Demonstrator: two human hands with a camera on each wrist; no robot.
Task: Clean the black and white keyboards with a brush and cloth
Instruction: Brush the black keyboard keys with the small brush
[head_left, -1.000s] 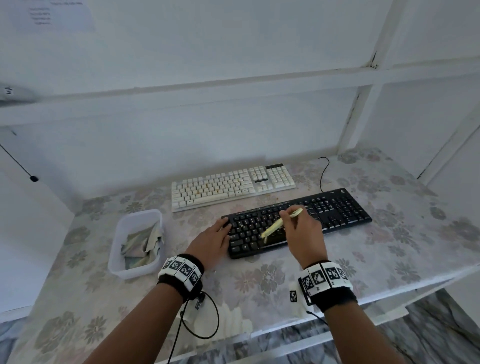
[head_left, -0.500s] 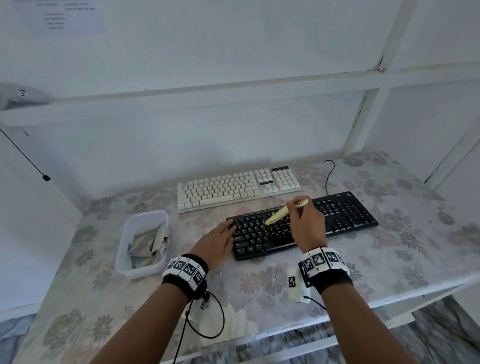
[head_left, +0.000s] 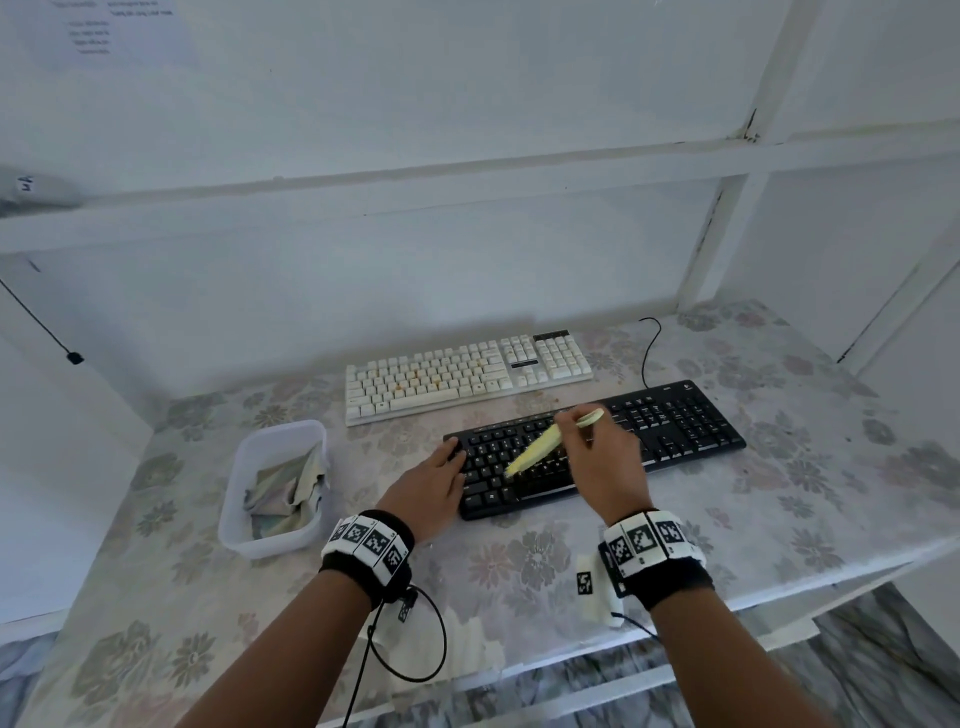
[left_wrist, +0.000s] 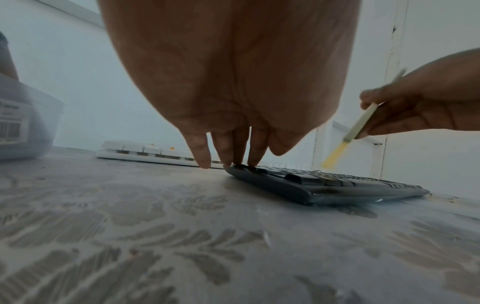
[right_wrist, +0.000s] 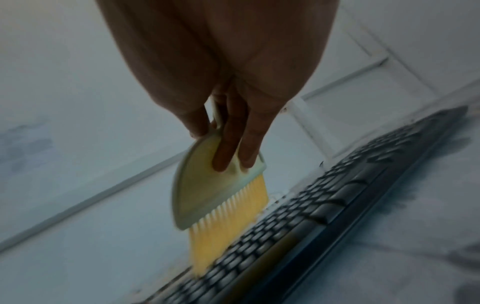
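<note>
The right hand (head_left: 602, 462) holds a small brush (head_left: 545, 447). Its fingers (right_wrist: 233, 144) are curled around the flat pale green handle, with two fingertips pressed on the wide part. The yellow bristles point down from the fingers and sit over the keys of the black keyboard (head_left: 675, 421). In the right wrist view the bristle tips look like they touch the keys, but the picture is blurry.

The left hand (head_left: 431, 488) lies flat with its fingers (left_wrist: 228, 148) straight. It grips nothing. The fingertips press on the left end of the black keyboard, and the rest of the hand is on the tabletop (head_left: 519, 561), which has a flower pattern.

The white keyboard (head_left: 467, 374) lies just past both hands, near the wall, close to the black one but not touching it. Some of its keys have orange spots.

A clear plastic tub (head_left: 270, 535) stands to the left of the left fingers. A crumpled cloth (head_left: 285, 488) lies inside it. A thin black cable (head_left: 647, 348) curls up behind the black keyboard.
</note>
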